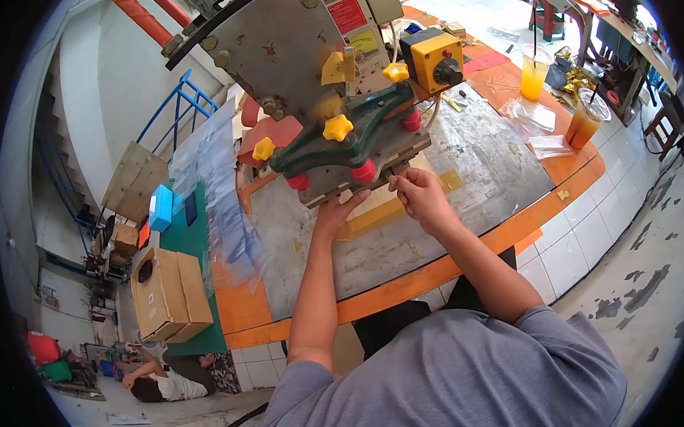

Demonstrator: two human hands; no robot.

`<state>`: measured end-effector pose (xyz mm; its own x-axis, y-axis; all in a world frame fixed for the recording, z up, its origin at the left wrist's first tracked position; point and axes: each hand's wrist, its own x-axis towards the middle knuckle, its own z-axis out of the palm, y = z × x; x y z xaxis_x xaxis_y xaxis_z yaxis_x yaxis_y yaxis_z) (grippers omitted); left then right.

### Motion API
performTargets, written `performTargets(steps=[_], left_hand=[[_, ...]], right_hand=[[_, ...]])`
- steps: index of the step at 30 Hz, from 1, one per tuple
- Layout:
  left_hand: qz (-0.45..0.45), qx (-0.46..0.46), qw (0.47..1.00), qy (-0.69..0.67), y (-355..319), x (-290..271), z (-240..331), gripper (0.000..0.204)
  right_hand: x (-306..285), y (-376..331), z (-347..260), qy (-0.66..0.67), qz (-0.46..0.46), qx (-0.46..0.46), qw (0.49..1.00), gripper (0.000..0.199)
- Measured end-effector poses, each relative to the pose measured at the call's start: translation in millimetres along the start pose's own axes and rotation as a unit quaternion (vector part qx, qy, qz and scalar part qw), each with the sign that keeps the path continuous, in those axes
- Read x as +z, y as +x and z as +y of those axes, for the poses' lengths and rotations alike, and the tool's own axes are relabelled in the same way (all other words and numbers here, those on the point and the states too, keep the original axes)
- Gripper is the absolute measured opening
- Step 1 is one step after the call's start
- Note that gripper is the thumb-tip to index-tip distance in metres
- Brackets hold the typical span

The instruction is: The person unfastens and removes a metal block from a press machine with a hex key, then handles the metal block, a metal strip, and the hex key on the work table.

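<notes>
A press head stands before me, with a dark green cast frame, yellow star knobs and red collars above a flat metal plate. My left hand is at the plate's front edge, its thumb stretched out to the right; its other fingers are hidden at the plate. Just right of it, my right hand is closed in a pinch by the same edge. Whatever small thing it pinches cannot be made out. Below the plate, a pale sheet with a tan tape strip lies on the grey metal table top.
A yellow-and-black control box sits behind the press. Two drink cups, one yellow and one brown, stand on the orange table edge at right. Clear plastic sheets and a cardboard box lie left. Another person is farther off, lower left.
</notes>
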<state>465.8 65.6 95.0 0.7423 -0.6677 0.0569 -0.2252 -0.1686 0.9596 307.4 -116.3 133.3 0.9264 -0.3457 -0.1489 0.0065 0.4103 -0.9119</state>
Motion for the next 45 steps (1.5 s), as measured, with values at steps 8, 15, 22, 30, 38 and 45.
performTargets(steps=[8,15,22,30,38,45], left_hand=[[0.031,0.021,0.999,0.034,-1,-2,2,0.078],[-0.001,-0.045,0.999,0.014,-4,-3,11,0.082],[0.012,-0.055,0.998,-0.011,-1,-8,-6,0.087],[0.018,-0.015,1.000,0.006,-2,0,6,0.090],[-0.002,-0.008,0.998,0.060,3,-9,-12,0.087],[0.012,-0.054,0.997,0.057,-3,-7,-6,0.089]], right_hand=[[22,-15,-5,-0.502,0.210,-0.353,0.761,0.013],[3,-21,-12,-0.382,0.194,-0.240,0.871,0.023],[-10,-11,-6,-0.272,0.137,-0.193,0.933,0.033],[-38,4,4,0.255,-0.078,0.057,0.962,0.031],[-8,-2,-8,-0.270,0.167,-0.184,0.930,0.026],[-2,-12,-14,-0.467,0.226,-0.304,0.799,0.022]])
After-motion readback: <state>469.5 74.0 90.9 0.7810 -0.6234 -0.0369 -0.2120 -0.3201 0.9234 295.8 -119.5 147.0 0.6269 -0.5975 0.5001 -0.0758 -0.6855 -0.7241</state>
